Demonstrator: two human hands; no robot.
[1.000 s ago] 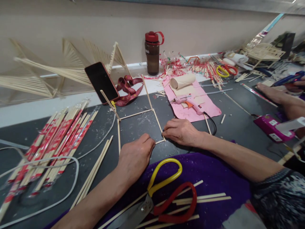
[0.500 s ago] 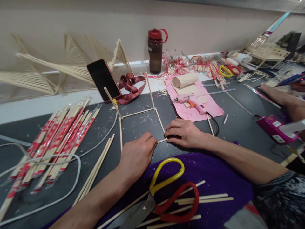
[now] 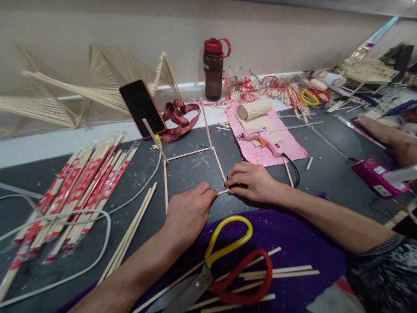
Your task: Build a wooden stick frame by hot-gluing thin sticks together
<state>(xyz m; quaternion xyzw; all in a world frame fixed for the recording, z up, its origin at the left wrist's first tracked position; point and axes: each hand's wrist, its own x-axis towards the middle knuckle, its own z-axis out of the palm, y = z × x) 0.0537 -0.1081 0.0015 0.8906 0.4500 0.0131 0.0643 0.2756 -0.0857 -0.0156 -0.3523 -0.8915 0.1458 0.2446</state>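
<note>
A square frame of thin wooden sticks [image 3: 189, 154] lies on the dark table, with two sticks rising from its far corners. My left hand [image 3: 189, 211] is closed, pinching the near stick of the frame at its right end. My right hand [image 3: 250, 180] is closed too, its fingertips pressed on the frame's near right corner. The two hands almost touch there. Just below them, scissors [image 3: 228, 261] with a yellow and a red handle rest on a purple cloth [image 3: 293, 237] among loose sticks.
Packs of wrapped chopsticks [image 3: 74, 191] and a white cable [image 3: 81, 230] lie left. A phone [image 3: 141, 108], a red lanyard, a brown bottle [image 3: 213, 69] and stick models stand behind. A pink glue gun [image 3: 260, 139] lies on a pink mat. Another person's arm [image 3: 391, 139] is right.
My left hand has slid slightly right and closed on the near stick beside my right hand. The view has shifted a little; the frame stays in place.
</note>
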